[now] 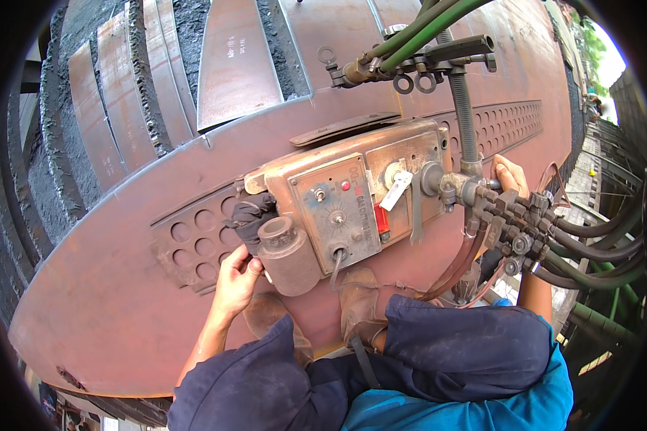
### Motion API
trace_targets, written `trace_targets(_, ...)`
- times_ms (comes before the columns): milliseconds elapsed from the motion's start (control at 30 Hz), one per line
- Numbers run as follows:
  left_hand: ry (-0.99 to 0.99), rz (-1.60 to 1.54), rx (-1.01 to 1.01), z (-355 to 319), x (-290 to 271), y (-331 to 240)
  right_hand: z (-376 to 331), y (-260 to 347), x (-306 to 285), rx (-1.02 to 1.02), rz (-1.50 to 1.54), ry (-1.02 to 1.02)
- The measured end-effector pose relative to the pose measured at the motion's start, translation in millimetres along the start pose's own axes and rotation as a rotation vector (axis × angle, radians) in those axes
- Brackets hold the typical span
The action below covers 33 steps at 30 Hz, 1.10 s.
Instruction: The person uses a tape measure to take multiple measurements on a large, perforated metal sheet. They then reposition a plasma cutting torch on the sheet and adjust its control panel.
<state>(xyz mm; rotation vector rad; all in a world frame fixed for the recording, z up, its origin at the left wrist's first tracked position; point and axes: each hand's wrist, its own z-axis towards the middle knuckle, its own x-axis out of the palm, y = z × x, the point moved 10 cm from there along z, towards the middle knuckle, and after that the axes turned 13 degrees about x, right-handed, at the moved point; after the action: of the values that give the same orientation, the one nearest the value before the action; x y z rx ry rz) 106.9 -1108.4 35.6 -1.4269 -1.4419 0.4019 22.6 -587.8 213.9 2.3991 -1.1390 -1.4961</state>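
Observation:
A portable gas-cutting machine [338,194] with a worn copper-coloured body and a dial panel stands on a perforated track [492,126]. My left hand [239,284] is at its left end, thumb and fingers closed on the machine's edge beside a grey cylindrical housing [289,258]. Dark gloves or cloth [254,215] are bunched just above that hand. On the right, my right hand [510,176] is curled beside the upright toothed post [462,118], near the valve block [514,226]; what its fingers hold is hidden. An open-ended spanner [416,208] hangs against the machine's front.
Under the track lies a large rusty steel plate [115,294], with my boots [359,302] on it. Cut strips [126,93] rest on slats at the upper left. Green hoses [431,36] cross overhead; dark hoses [597,251] trail off right, beyond the plate's edge.

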Motion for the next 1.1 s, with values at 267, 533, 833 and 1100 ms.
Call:
trace_targets(267,0.469,0.759,-0.144,33.2,-7.0,-45.0,1.1,-8.0,-6.2,-0.007,-0.025,0.035)
trace_targets(533,0.663,1.007,0.573,210.3,100.1,-275.0,-1.4,-6.1,7.3,0.132,0.29,0.044)
trace_targets(833,0.854,0.91,0.636,364.5,211.0,-225.6,9.7,-16.6,0.9,0.036,0.207,0.013)
trace_targets(1100,0.98,1.169,0.497,387.5,236.5,-192.7,5.4,2.0,4.6,0.039,0.117,0.075)
